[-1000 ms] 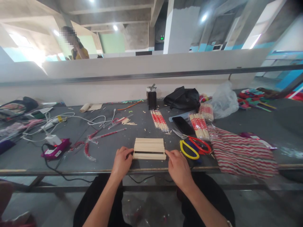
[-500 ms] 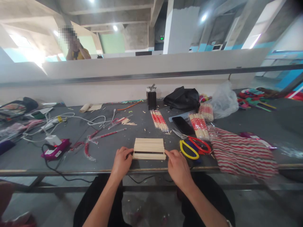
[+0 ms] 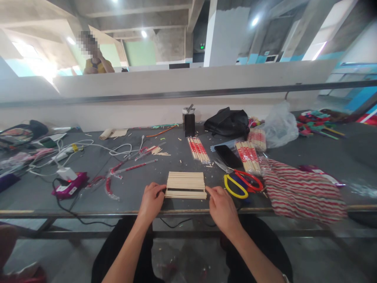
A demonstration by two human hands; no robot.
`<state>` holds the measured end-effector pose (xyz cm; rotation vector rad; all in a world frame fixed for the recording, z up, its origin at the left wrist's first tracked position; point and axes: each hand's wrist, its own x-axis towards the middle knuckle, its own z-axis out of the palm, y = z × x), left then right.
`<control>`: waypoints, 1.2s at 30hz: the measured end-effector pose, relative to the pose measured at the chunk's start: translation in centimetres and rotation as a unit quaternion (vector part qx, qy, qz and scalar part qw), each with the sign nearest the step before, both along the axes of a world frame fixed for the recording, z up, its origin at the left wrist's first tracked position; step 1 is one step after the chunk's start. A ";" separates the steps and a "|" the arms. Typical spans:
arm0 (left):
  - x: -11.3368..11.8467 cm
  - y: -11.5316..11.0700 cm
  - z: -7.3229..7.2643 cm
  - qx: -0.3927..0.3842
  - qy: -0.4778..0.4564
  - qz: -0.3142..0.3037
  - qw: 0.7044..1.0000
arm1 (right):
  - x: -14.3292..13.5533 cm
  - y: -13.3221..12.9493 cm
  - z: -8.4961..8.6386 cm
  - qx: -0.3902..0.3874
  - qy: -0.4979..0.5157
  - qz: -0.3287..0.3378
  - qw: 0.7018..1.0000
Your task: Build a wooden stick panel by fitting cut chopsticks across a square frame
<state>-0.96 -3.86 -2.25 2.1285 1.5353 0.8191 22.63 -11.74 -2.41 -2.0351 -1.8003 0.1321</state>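
Observation:
A flat panel of pale wooden sticks [image 3: 185, 180] lies on the dark tabletop in front of me, its sticks side by side from left to right. A narrow dark gap divides its larger upper part from a thinner lower strip. My left hand [image 3: 152, 198] grips the panel's left edge near the gap, thumb and forefinger together and the other fingers curled. At the right edge my right hand [image 3: 221, 202] touches the stick ends with its forefinger, the remaining fingers folded in. Scissors [image 3: 240, 184] with red and yellow handles lie just right of that hand.
Red-wrapped chopstick bundles [image 3: 198, 150] lie beyond the panel, near a black phone [image 3: 227, 156]. A striped cloth [image 3: 300, 190] covers the right front. White cables [image 3: 114, 149] and a purple packet [image 3: 70, 186] are left. A person [image 3: 97, 65] is behind the partition.
My hands and the stick panel stay in practically the same place. Beyond the partition, the person's arms and head have shifted slightly.

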 end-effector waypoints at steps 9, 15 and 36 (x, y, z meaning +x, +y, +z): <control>0.0 0.0 0.1 0.000 0.002 -0.005 1.000 | 0.0 -0.1 0.1 -0.001 -0.005 0.001 1.000; 0.0 -0.1 0.1 -0.001 0.000 -0.005 1.000 | 0.0 0.0 0.0 0.001 -0.008 0.002 1.000; 0.2 -0.8 1.0 0.056 -0.014 0.022 0.998 | -0.3 -0.2 -0.3 0.142 0.035 0.025 0.989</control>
